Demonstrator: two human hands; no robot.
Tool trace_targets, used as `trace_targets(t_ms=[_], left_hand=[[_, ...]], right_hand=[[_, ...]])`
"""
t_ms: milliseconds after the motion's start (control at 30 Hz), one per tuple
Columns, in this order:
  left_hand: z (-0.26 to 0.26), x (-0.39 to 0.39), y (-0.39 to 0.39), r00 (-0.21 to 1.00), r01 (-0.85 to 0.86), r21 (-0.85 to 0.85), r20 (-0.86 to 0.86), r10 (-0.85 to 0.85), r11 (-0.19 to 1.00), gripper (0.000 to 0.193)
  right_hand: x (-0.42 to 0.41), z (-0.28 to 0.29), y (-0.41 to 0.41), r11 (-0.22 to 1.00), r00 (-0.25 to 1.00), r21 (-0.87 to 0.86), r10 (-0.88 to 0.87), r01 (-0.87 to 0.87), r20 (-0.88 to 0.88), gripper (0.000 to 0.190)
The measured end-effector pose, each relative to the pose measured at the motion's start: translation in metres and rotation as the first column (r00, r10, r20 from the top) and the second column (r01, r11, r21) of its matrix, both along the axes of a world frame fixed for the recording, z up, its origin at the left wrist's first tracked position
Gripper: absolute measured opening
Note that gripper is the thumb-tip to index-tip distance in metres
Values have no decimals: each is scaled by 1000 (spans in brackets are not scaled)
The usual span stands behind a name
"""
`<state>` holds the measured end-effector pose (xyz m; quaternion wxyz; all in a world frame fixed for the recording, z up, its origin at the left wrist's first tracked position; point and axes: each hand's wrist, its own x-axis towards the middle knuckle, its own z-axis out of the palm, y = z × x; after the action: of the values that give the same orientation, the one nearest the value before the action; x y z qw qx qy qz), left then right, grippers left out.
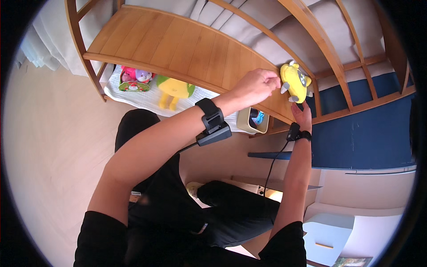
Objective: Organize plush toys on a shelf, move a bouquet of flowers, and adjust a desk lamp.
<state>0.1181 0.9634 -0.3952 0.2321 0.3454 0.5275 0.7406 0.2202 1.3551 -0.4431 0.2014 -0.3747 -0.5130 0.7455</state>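
A yellow plush toy [295, 81] with grey feet and a dark patch is at the right end of the wooden shelf [186, 43], beside the back rail. My left hand [260, 86] is just left of it, fingers loosely bent, with nothing visible in them. At the toy's lower edge is my right hand [302, 115], thumb and fingers apart; whether it bears the toy's weight is unclear. Both wrists wear black straps with small devices. On the lower level lie a yellow-and-green plush [175, 88] and a pink and purple plush toy [141, 75] in a green festive box.
A cream bin [245, 120] with dark and blue items stands on the lower level's white quilted cloth [206, 96]. A blue panel [360, 143] is at the right, below slanted wooden rails [345, 83]. A black cable hangs from my right wrist.
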Motion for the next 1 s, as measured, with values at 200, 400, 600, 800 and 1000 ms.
trace_targets(t_ms=[200, 400, 600, 800, 1000], left_hand=[[-2, -5, 9, 988, -60, 30, -138, 63, 998, 22], [-7, -8, 13, 994, -51, -18, -97, 49, 999, 22], [-4, -7, 16, 990, -57, -47, -130, 50, 997, 22], [-5, -4, 20, 988, -32, -42, -151, 25, 999, 22], [-13, -6, 21, 990, -9, -52, -141, 2, 999, 20]], right_hand=[[-6, -7, 30, 994, 997, -82, -75, 75, -2, 35], [-27, -8, 7, 988, 986, -117, 86, -104, -145, 34], [-29, -10, 17, 986, 993, -151, 53, -68, -105, 32], [-14, -12, 32, 997, 985, -67, 26, -38, -170, 16], [-12, -2, 9, 996, 993, 92, 18, -7, -113, 7]])
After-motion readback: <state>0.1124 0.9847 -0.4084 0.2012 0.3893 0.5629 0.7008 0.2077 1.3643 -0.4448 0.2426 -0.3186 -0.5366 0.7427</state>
